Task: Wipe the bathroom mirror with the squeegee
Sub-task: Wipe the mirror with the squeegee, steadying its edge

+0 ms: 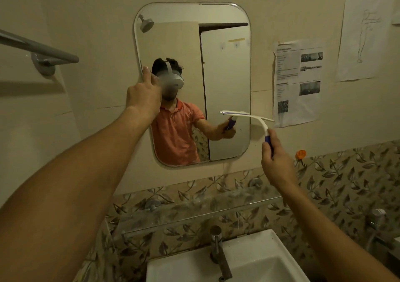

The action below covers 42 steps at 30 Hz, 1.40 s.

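Note:
A rounded rectangular mirror [225,69] hangs on the beige wall straight ahead. My left hand [144,94] reaches up to the mirror's left edge, with the thumb along the rim and the fingers on the glass. My right hand [276,162] grips the blue handle of a white squeegee [257,121]. Its blade lies roughly level against the mirror's lower right part and sticks out past the right edge. The mirror reflects a person in an orange shirt holding the squeegee.
A glass shelf [194,208] runs under the mirror, above a white sink [249,260] with a metal tap [218,251]. A grey towel bar [41,47] juts from the left wall. Papers [296,82] are stuck to the wall at the right. An orange hook [300,154] sits beside the mirror.

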Motion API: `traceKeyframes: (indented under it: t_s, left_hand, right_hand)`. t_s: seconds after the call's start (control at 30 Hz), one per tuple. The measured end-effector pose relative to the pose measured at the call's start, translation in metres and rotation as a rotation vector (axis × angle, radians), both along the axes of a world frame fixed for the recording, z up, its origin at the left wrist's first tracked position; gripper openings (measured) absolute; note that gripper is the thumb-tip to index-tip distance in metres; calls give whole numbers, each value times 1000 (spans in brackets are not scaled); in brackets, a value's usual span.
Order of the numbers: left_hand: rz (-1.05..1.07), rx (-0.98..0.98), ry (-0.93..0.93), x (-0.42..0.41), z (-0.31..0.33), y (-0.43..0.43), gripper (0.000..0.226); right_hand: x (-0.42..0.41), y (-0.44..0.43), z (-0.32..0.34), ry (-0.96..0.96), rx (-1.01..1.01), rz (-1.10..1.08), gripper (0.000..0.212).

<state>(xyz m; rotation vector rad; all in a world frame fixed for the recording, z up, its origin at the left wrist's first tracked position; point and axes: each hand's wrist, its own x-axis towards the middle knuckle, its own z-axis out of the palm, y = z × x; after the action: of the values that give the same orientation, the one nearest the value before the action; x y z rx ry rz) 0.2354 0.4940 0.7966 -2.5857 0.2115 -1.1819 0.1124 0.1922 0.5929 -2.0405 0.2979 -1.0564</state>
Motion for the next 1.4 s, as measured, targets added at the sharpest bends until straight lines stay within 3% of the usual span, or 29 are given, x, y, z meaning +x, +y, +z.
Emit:
traceKeyframes:
  t_s: [0.67, 1.1, 1.23, 1.4]
  left_hand:
    - [29, 50, -38, 5, -2, 1, 66]
    - [-7, 13, -5, 0, 0, 0, 54]
    - [-4, 11, 14, -2, 2, 1, 53]
    - [-11, 0, 3, -3, 2, 0, 56]
  right_hand:
    - [7, 33, -101, 148, 74, -35, 59]
    - [-41, 43, -138, 307, -54, 148, 55]
    - [-35, 44, -88, 92, -29, 132, 54]
    - [-4, 41, 42, -145, -117, 100, 54]
